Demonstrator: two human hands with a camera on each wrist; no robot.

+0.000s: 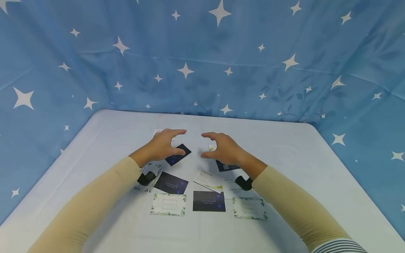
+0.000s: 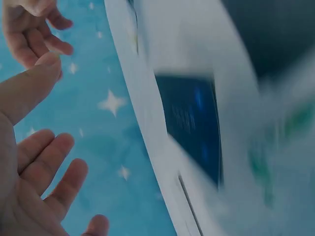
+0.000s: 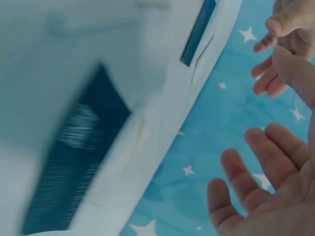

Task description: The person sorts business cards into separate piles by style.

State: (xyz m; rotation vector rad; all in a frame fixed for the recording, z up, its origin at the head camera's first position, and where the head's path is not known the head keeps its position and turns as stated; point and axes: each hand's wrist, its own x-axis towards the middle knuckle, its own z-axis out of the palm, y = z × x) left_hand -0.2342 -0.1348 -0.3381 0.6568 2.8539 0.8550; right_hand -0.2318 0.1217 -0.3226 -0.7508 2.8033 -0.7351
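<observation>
Both hands hover over a white table with nothing in them, thumbs and fingers spread and facing each other across a gap. My left hand (image 1: 161, 144) overlaps a dark blue card (image 1: 180, 155) and a white card behind it in the head view. My right hand (image 1: 225, 149) is above a black card (image 1: 226, 166) with a small code on it and a white-and-green card (image 1: 212, 147). In the left wrist view the fingers (image 2: 64, 187) are parted beside a dark blue card (image 2: 192, 123). The right wrist view shows loosely bent fingers (image 3: 256, 167) near a blurred black card (image 3: 74, 152).
Nearer the body lie dark cards (image 1: 209, 201) (image 1: 172, 183), leaf-bordered cards (image 1: 168, 204) (image 1: 250, 208), and white cards with green (image 1: 209, 181), some overlapping. A blue star-patterned curtain (image 1: 202, 56) hangs behind the white table (image 1: 126, 228). A black wrist device (image 1: 146, 178) sits under each forearm.
</observation>
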